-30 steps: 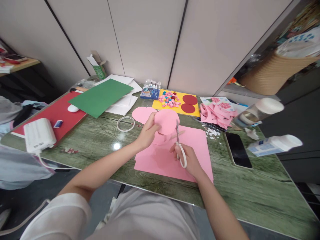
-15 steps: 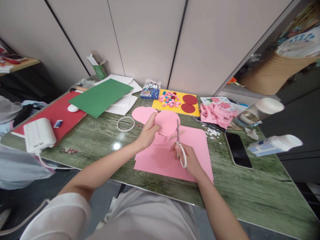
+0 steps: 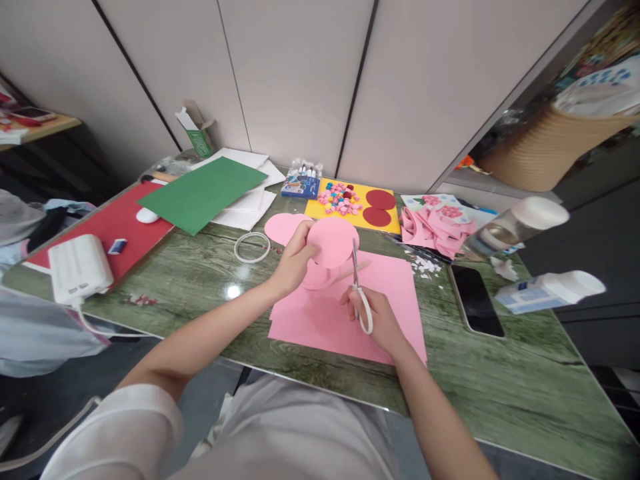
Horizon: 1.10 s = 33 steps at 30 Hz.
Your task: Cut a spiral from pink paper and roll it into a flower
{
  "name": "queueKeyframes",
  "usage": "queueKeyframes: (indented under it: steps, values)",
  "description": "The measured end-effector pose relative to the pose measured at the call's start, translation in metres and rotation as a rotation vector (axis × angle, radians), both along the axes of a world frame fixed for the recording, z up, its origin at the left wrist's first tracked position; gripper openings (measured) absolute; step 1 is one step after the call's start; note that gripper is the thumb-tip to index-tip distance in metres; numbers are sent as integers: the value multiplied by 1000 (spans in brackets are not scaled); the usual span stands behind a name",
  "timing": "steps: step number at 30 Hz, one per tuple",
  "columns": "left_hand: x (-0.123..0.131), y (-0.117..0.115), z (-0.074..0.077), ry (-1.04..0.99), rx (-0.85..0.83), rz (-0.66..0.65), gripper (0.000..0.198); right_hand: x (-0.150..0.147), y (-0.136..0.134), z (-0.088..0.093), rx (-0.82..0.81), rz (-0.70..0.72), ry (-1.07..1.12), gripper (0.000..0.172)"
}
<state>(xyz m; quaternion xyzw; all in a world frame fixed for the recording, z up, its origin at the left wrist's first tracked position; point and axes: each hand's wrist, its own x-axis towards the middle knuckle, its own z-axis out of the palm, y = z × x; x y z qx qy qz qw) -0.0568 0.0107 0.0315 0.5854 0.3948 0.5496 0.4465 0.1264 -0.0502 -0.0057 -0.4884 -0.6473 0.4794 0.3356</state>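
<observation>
My left hand (image 3: 295,261) pinches the left edge of a round pink paper piece (image 3: 334,241), held above the table. A narrow curled strip of pink paper (image 3: 316,277) hangs below it. My right hand (image 3: 373,313) is closed around the white handles of a pair of scissors (image 3: 364,308), whose blades point up at the right edge of the round piece. Beneath both hands lie pink paper sheets (image 3: 320,325). Another pink paper circle (image 3: 280,228), partly hidden by my left hand, rests on the table behind it.
Further back are a yellow sheet (image 3: 315,212) with small pompoms and two dark red circles (image 3: 377,217), a marker box (image 3: 301,181) and green paper (image 3: 205,193). Rightward sit pink scraps (image 3: 435,227), a phone (image 3: 477,300) and two bottles. A white ring (image 3: 251,247) and power bank (image 3: 80,270) lie left.
My left hand and the round pink piece have shifted slightly left and up. The paper strip below hangs a little differently. My right hand with the scissors stays nearly in place.
</observation>
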Motion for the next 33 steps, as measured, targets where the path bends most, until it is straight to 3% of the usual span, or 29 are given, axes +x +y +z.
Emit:
queueKeyframes:
  steps: [10, 13, 19, 33]
  values:
    - [-2, 3, -4, -1, -2, 49, 22, -1, 0, 0, 10, 2, -11, 39]
    - [1, 0, -4, -25, -43, 6, 20, -1, 0, 1, 22, -10, -18, 41]
    - [4, -6, -4, 35, -97, -63, 39, -1, 0, 2, 13, -32, -23, 41]
    - [2, -7, -1, 119, -33, -68, 33, -2, -1, 2, 16, -22, -11, 40]
